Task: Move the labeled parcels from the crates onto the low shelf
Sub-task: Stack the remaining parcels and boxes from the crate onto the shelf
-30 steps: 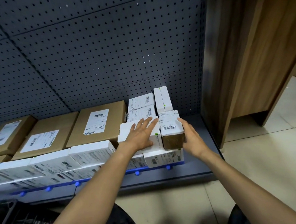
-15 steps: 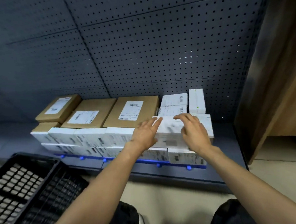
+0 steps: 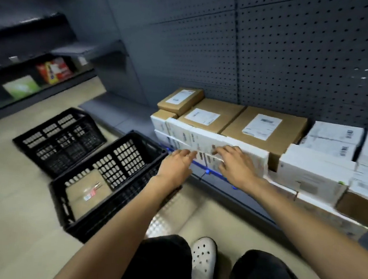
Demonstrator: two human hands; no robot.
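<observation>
One brown cardboard parcel [image 3: 87, 189] is lying in nearer black plastic crate [image 3: 129, 156] | left hand [image 3: 175, 168], right hand [image 3: 237, 165] at grey shelf [image 3: 122, 114]'s front edge, fingers apart | next: grasping it

Dim, motion-blurred, wide-angle edge distortion

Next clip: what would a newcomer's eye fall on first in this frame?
The low shelf is packed with labeled parcels, brown boxes behind and white boxes in front. The left grip and right grip are spread open at the front white row. On the floor to the left, the nearer black crate holds one brown parcel.
</observation>
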